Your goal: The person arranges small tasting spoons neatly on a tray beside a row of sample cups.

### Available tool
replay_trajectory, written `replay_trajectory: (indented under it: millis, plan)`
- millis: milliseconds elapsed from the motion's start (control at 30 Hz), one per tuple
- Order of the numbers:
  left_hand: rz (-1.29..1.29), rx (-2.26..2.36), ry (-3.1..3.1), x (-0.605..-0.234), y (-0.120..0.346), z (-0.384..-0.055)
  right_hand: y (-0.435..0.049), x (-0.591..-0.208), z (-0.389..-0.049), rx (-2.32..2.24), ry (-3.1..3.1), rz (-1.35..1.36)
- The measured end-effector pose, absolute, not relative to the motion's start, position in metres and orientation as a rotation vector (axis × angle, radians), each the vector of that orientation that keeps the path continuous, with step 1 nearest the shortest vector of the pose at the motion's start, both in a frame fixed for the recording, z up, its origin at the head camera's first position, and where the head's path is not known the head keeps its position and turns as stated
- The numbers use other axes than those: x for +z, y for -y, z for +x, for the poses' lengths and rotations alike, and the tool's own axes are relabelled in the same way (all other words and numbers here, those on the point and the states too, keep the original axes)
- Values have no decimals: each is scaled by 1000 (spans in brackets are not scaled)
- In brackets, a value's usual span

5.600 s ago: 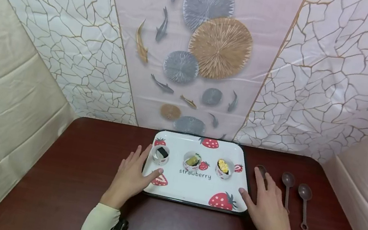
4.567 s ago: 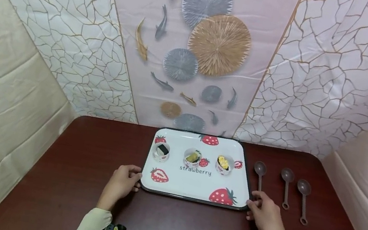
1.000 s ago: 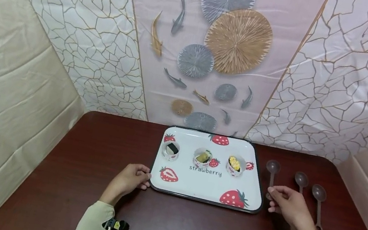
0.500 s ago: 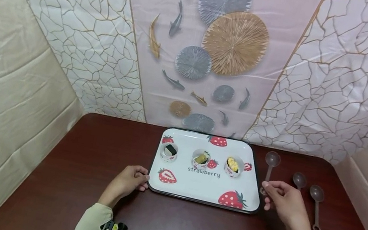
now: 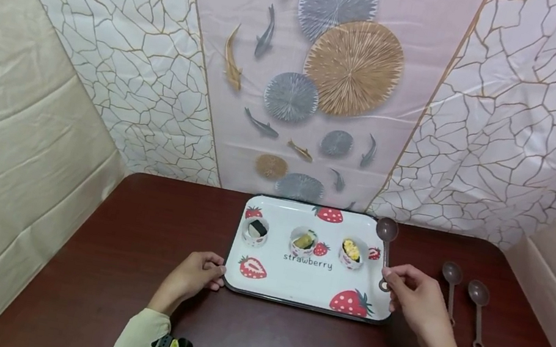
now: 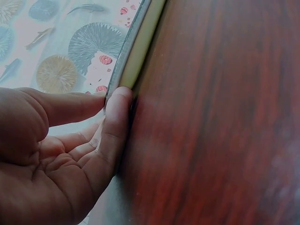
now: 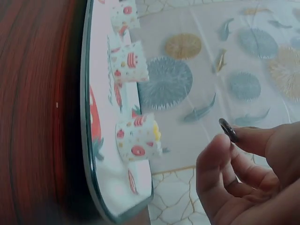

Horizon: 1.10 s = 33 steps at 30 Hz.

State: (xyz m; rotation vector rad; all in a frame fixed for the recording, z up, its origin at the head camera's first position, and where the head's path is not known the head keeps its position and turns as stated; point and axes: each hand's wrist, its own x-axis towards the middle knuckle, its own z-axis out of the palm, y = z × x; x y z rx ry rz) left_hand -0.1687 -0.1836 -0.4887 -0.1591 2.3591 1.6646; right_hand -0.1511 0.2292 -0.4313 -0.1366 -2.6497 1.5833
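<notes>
A white strawberry-print tray with a dark rim lies at the back of the table. My left hand pinches its near-left edge; in the left wrist view the thumb and index finger meet at that rim. Between thumb and fingers, my right hand holds a brown spoon by the handle end, bowl pointing away, over the tray's right side. The right wrist view shows only the dark handle end. On the tray stand three paper cups: one with a rice ball, one with greenish food, one with yellow-topped food.
Two more brown spoons, a nearer-in spoon and an outer spoon, lie right of the tray on the dark red table. Patterned cloth hangs behind the table's back edge. Pale padded panels flank both sides.
My right hand let go of the tray's right side, took the leftmost spoon by its handle, lifted it and carried it left over the tray. My left hand stays at the tray's near-left edge.
</notes>
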Motion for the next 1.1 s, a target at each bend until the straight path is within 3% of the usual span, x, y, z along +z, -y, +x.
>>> replay_trajectory:
  millis: [1100]
  plan:
    - [-122, 1710, -2347, -491, 183, -169, -160, -426, -160, 1988, 2549, 22]
